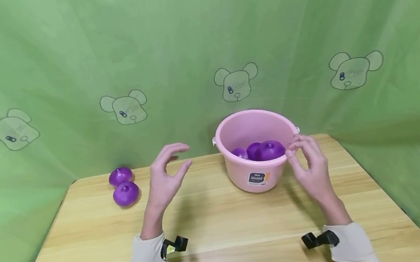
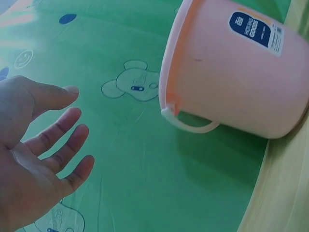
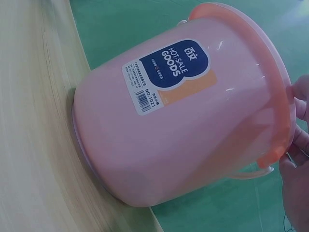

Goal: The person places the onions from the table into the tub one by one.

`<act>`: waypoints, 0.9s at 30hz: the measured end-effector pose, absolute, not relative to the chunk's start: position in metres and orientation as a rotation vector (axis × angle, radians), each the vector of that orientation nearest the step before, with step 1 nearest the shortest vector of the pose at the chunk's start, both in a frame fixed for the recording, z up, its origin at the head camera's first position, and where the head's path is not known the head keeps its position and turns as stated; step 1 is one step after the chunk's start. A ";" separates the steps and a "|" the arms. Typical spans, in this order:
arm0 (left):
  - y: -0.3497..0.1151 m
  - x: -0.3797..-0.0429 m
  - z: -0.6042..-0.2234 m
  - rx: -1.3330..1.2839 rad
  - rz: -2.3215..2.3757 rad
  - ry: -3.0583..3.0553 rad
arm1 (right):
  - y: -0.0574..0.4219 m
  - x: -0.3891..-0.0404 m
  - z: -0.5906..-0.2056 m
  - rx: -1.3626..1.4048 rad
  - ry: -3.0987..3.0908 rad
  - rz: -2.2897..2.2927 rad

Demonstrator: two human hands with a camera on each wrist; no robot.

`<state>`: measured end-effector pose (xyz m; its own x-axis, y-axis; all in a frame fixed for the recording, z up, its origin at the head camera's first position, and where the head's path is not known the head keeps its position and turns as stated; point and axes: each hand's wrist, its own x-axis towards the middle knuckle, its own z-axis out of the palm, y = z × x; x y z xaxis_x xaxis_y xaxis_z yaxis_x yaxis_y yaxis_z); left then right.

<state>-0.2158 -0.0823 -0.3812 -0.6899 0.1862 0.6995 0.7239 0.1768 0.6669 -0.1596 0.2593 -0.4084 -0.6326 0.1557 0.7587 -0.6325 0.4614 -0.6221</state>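
A pink bucket [image 1: 257, 173] stands upright toward the back of the table, right of centre. Several glossy purple onions [image 1: 270, 150], toy-like in their shine, lie inside it. My right hand [image 1: 312, 166] pinches the bucket's rim at its right side, fingers bent, as the right wrist view also shows. Left of the bucket, my left hand [image 1: 164, 179] is held above the table with fingers spread from the thumb and nothing between them. Two more purple onions, a front one [image 1: 126, 194] and a rear one [image 1: 121, 177], sit on the table left of that hand.
The wooden table [image 1: 227, 230] ends at the back against a green curtain [image 1: 170, 43] printed with bear heads. The curtain also hangs along both sides. The bucket's white handle [image 2: 195, 128] hangs down its side.
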 end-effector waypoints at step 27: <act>-0.132 -0.244 -0.406 -0.628 -1.232 -2.184 | 0.259 -0.162 -0.412 0.402 -1.895 1.285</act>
